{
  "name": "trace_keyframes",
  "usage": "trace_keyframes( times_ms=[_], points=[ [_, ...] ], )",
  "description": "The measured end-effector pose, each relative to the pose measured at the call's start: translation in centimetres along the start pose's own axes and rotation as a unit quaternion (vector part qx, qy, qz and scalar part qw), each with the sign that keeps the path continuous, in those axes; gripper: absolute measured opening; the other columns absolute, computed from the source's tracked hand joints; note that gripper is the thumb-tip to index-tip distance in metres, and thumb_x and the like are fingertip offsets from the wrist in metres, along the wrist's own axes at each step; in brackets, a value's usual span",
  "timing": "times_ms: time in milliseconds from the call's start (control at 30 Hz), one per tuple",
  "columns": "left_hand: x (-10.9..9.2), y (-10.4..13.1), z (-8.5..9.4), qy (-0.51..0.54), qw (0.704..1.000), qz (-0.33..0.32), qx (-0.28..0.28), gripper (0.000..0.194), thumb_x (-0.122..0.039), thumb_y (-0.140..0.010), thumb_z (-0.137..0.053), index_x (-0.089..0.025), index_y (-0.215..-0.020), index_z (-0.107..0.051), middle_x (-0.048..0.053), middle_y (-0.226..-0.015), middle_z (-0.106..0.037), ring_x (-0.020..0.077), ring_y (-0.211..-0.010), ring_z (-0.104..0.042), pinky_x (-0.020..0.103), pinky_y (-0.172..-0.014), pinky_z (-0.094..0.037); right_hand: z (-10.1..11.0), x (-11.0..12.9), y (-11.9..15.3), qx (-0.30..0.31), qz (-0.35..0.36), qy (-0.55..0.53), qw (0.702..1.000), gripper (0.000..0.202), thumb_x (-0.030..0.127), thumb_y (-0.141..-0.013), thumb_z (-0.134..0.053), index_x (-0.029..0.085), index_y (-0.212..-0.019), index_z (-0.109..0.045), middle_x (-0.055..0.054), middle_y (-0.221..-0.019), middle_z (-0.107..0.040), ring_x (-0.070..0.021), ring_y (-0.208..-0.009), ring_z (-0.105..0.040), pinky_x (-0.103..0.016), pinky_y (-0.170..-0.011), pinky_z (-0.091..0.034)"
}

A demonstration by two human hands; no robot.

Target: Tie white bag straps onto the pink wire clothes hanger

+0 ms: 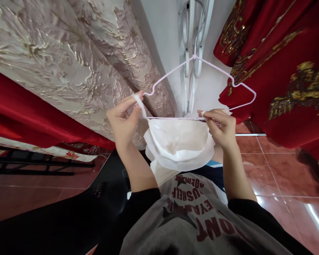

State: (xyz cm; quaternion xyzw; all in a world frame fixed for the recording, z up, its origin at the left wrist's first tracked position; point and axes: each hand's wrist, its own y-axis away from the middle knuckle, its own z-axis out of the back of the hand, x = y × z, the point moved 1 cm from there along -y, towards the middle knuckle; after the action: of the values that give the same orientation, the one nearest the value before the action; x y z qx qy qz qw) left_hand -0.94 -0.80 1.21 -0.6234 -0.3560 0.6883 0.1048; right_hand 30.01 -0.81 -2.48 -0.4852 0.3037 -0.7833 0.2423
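A pale pink wire hanger (172,71) hangs by its hook in front of me. Below its bottom bar is a white layered garment (179,156) with narrow straps; its kind is not clear. Pinched between thumb and fingers, my left hand (124,118) has one white strap (140,104), held up by the hanger's left shoulder notch. My right hand (220,125) is also closed, its fingertips on a bit of white strap (202,113) just above the bottom bar. The garment's upper edge runs along that bar between both hands. Its lower part drapes toward my shirt.
A pale embossed curtain (77,63) hangs at left, over red cloth. Red fabric with gold embroidery (289,92) hangs at right. White metal hooks (187,67) line the wall between. A black surface (69,212) lies lower left; red floor tiles (271,166) show at right.
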Motion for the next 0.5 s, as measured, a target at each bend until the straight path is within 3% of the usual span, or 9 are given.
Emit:
trace_keyframes(
  times_ms=[100,200,267,333,433,500],
  points=[
    [-0.9,-1.9,-0.9,-0.059,0.992,-0.035,0.105,0.013,-0.020,-0.097,-0.078,-0.028,-0.099,-0.088,0.001,-0.098,-0.083,0.0232,-0.096,-0.070,0.040,-0.096,-0.055,-0.3,0.2,0.1,-0.015,-0.001,0.020,1.000,0.028,0.018,-0.095,-0.059,0.032,-0.095,-0.084,0.003,-0.082,-0.082,-0.0182,-0.079,-0.077,-0.042,-0.085,-0.056],
    [-0.8,-3.2,-1.6,-0.100,0.984,-0.017,0.144,0.019,-0.013,-0.097,-0.073,-0.023,-0.085,-0.083,-0.001,-0.082,-0.076,0.0180,-0.079,-0.063,0.031,-0.081,-0.051,-0.4,0.1,0.2,-0.026,0.011,0.030,0.999,0.029,0.017,-0.094,-0.058,0.031,-0.092,-0.083,0.003,-0.082,-0.083,-0.0185,-0.078,-0.077,-0.043,-0.084,-0.056],
    [-0.2,-3.3,-1.9,-0.104,0.988,0.026,0.115,0.024,-0.011,-0.098,-0.069,-0.021,-0.077,-0.077,-0.002,-0.071,-0.069,0.0152,-0.068,-0.058,0.028,-0.071,-0.048,-0.4,0.0,0.3,-0.032,0.030,0.029,0.999,0.032,0.015,-0.095,-0.055,0.031,-0.092,-0.083,0.003,-0.083,-0.083,-0.0178,-0.076,-0.076,-0.042,-0.082,-0.056],
    [0.6,-2.7,-1.9,-0.067,0.994,0.075,0.049,0.026,-0.016,-0.098,-0.071,-0.021,-0.072,-0.072,-0.002,-0.066,-0.064,0.0139,-0.061,-0.056,0.027,-0.066,-0.048,-0.4,-0.1,0.4,-0.037,0.041,0.029,0.998,0.034,0.014,-0.096,-0.053,0.031,-0.094,-0.083,0.003,-0.085,-0.084,-0.0174,-0.076,-0.076,-0.041,-0.080,-0.055],
    [2.3,-0.3,-2.2,0.055,0.988,0.122,-0.074,0.022,-0.029,-0.095,-0.077,-0.022,-0.076,-0.069,-0.001,-0.068,-0.065,0.0131,-0.061,-0.061,0.025,-0.066,-0.052,-0.3,-0.3,0.5,-0.038,0.031,0.040,0.998,0.033,0.016,-0.097,-0.054,0.032,-0.096,-0.083,0.002,-0.091,-0.086,-0.0188,-0.080,-0.078,-0.043,-0.083,-0.057],
    [3.6,1.8,-2.9,0.140,0.966,0.163,-0.144,0.022,-0.040,-0.091,-0.081,-0.023,-0.086,-0.069,0.000,-0.072,-0.070,0.0137,-0.065,-0.067,0.026,-0.068,-0.054,-0.4,-0.3,0.5,-0.036,0.026,0.044,0.998,0.030,0.018,-0.098,-0.056,0.031,-0.095,-0.083,0.001,-0.094,-0.086,-0.0196,-0.083,-0.079,-0.044,-0.085,-0.057]
  ],
)
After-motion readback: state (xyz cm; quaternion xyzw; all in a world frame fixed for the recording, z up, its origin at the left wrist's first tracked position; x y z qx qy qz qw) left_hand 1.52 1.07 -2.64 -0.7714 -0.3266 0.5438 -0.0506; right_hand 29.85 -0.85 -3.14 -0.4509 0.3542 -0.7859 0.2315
